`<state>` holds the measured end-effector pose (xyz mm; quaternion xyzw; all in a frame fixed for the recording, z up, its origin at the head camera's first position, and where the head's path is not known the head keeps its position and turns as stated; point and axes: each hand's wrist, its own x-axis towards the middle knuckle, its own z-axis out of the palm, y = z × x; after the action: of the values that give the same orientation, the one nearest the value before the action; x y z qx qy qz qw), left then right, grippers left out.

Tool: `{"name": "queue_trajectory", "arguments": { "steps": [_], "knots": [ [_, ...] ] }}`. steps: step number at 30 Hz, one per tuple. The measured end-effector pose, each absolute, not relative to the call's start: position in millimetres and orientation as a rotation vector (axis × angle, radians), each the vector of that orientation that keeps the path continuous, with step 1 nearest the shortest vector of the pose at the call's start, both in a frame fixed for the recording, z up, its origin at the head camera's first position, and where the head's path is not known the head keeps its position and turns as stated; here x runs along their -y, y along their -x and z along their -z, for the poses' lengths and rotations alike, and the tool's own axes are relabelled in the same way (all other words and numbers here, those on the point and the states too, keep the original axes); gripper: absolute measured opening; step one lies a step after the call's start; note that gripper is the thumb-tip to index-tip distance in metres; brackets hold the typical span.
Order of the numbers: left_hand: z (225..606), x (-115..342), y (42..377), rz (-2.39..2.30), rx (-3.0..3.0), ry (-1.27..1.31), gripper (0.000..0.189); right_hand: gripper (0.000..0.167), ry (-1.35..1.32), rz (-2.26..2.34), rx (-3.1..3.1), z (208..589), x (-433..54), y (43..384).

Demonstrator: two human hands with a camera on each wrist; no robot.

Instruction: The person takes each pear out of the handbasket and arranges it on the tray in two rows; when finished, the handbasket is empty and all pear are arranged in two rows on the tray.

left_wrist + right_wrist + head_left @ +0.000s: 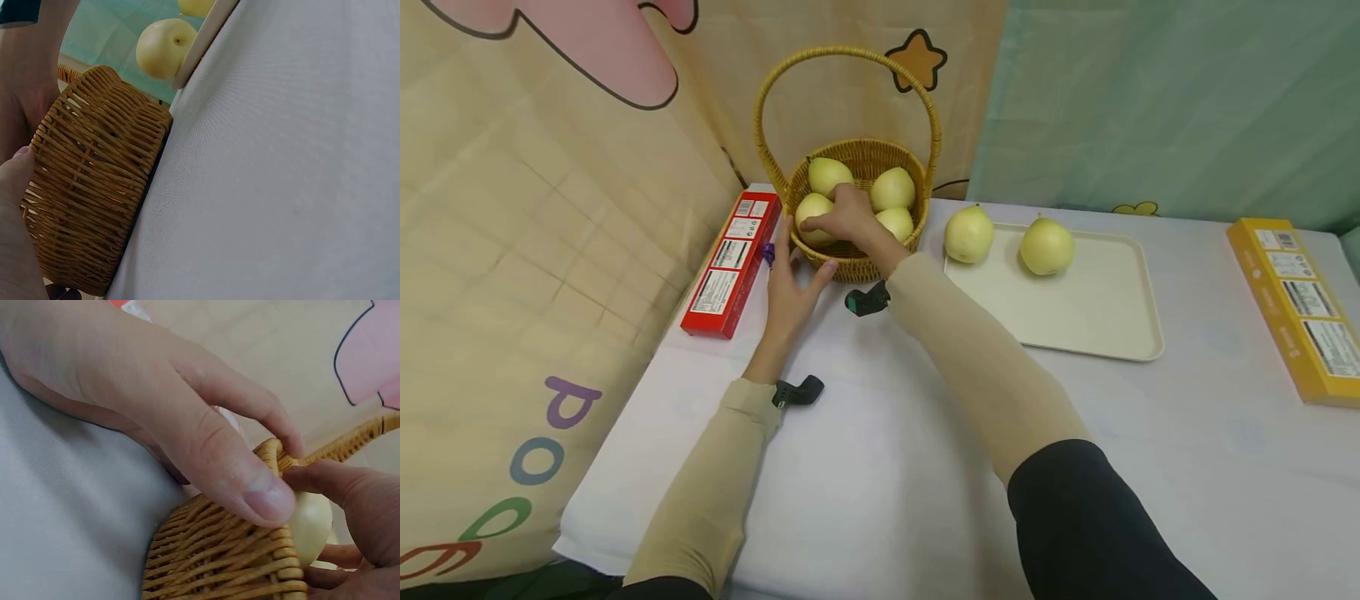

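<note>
Head view: four pears (892, 189) in basket (856, 270)

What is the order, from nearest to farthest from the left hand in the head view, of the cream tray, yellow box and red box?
1. Red box: just left of the left hand.
2. Cream tray: right of the basket.
3. Yellow box: at the far right.
</note>
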<state>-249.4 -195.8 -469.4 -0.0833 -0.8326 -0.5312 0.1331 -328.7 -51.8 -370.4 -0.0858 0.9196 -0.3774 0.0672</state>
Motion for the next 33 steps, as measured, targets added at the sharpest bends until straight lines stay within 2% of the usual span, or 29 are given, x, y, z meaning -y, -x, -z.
{"name": "queue_trajectory", "arguments": {
  "steps": [6, 19, 25, 33],
  "knots": [
    [469, 195, 252, 1.523, 2.438, 0.237, 0.094, 0.080, 0.242, 1.309, -2.739, 358, 40, 320],
    [471, 199, 256, 1.526, 2.450, 0.247, 0.095, 0.069, 0.352, 1.711, -2.720, 341, -12, 267],
    [475, 198, 261, 1.536, 2.423, 0.277, 0.094, 0.071, 0.335, 1.715, -2.748, 337, -46, 247],
    [478, 199, 260, 1.550, 2.407, 0.267, 0.095, 0.065, 0.187, 1.827, -2.753, 353, -103, 221]
  ]
}}
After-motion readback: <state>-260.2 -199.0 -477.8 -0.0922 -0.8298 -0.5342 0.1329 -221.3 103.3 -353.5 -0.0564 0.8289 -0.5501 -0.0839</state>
